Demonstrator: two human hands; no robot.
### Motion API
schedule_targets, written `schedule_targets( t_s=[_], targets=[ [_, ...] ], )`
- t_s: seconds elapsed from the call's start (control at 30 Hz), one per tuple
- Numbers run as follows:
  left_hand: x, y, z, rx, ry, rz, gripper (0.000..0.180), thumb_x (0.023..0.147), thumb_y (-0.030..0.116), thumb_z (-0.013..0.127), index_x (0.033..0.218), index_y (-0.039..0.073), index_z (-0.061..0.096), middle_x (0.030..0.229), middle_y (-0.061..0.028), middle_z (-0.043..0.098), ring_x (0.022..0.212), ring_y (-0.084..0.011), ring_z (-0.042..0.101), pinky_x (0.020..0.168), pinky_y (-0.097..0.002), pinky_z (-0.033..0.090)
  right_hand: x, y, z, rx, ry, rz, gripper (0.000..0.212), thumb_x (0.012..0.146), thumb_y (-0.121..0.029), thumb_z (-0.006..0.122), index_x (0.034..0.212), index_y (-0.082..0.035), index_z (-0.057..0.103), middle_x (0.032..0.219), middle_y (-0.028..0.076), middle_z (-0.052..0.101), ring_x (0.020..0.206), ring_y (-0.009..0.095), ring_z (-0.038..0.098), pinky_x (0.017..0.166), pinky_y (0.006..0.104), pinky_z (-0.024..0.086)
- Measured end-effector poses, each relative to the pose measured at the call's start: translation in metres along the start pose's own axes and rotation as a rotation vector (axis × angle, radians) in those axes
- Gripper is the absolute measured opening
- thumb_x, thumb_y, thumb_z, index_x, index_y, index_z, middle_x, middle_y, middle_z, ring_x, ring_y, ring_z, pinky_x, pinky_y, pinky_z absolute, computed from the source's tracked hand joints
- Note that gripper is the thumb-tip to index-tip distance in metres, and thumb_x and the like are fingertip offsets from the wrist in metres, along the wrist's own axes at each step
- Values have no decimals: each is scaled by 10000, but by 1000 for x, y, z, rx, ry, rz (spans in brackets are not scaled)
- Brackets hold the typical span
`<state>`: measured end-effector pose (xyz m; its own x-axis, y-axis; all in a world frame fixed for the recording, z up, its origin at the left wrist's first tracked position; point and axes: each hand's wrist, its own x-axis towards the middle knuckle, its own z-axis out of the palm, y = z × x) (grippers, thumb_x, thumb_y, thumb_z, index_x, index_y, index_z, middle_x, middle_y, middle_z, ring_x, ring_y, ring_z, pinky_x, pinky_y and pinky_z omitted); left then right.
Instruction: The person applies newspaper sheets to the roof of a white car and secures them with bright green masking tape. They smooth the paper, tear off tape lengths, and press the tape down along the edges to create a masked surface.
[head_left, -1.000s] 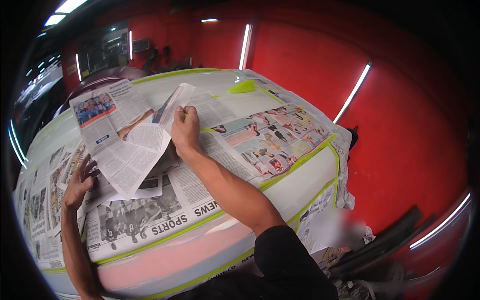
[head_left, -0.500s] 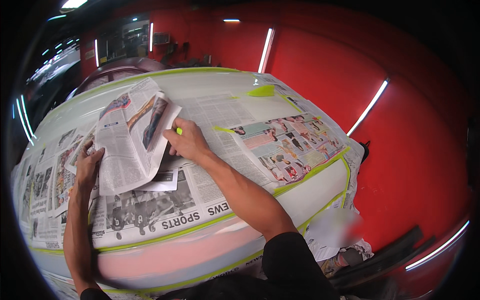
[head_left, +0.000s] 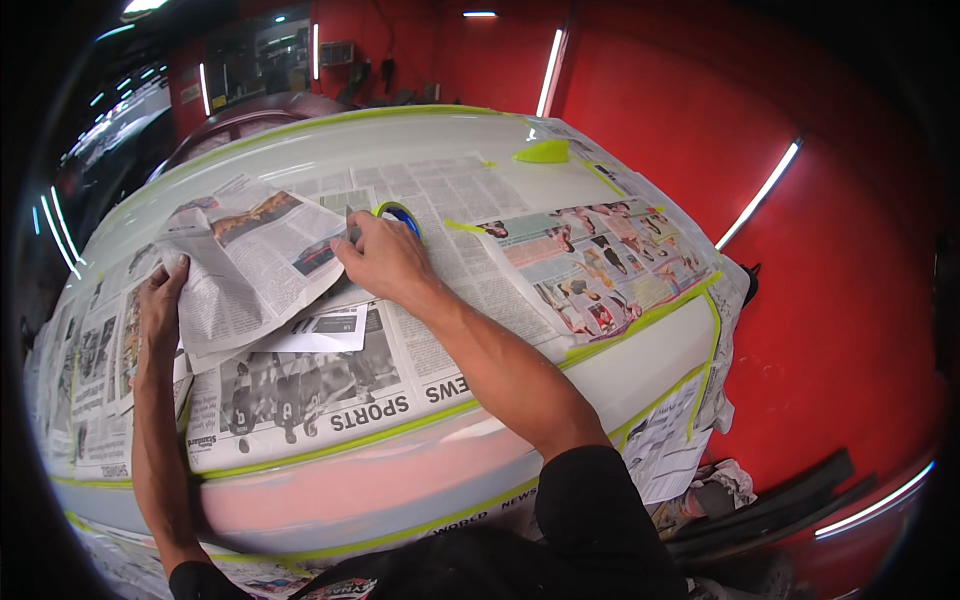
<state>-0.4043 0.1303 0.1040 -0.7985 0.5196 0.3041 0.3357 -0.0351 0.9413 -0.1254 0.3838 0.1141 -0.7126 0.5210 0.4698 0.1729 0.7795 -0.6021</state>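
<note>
A loose newspaper sheet (head_left: 255, 255), creased and partly folded, is held up between my two hands above a car body covered in paper. My left hand (head_left: 162, 300) closes on its left edge, thumb on top. At its right edge, my right hand (head_left: 385, 255) is pinching the paper. Just beyond the right knuckles shows a roll of masking tape (head_left: 403, 218), yellow-green outside with a blue core; whether the fingers touch it is hidden. A narrow grey thing by those fingers is too small to name. Beneath the sheet lies a white printed paper (head_left: 325, 330).
More newspaper (head_left: 590, 265) is taped over the white car panel (head_left: 320, 150) with yellow-green tape. A tape-coloured flap (head_left: 541, 152) stands near the far right edge. The pink-and-grey lower body (head_left: 350, 490) is nearest me. A red wall (head_left: 850, 300) rises at the right.
The newspaper sheet has tipped lower and spread flatter, its left part folding over. The tape roll has come into view beside my right hand. The whole view has shifted slightly.
</note>
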Motion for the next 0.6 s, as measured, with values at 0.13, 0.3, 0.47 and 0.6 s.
schedule_targets(
  t_s=[0.13,0.3,0.47,0.6],
  targets=[
    [7,-6,-5,299,110,-4,468,911,393,702,1055,-52,685,884,-82,710,750,-124,652,690,-265,504,-3,1,-1,1,-3,-29,483,881,-308,647,1195,59,617,850,198,707,860,359,688,794,444,518],
    [22,-19,-29,896,151,-25,683,869,494,712,1169,-110,605,1048,-227,680,931,-268,671,816,-361,514,-5,1,0,36,-22,-81,537,877,-252,629,1319,32,516,906,245,699,888,412,679,833,477,515],
    [37,-63,-61,826,340,265,765,882,492,688,1319,-110,511,1279,-318,579,1178,-397,588,978,-442,468,-7,-20,-8,14,-78,0,699,877,-163,566,1493,-31,264,933,329,669,911,497,647,873,535,495],
    [-1,-22,-5,823,209,178,507,908,405,685,1209,-3,659,1217,-215,651,1118,-329,630,965,-394,473,-10,-12,-5,18,-72,-54,748,870,-137,549,1520,-49,191,906,355,655,880,524,639,863,557,491]
  ],
)
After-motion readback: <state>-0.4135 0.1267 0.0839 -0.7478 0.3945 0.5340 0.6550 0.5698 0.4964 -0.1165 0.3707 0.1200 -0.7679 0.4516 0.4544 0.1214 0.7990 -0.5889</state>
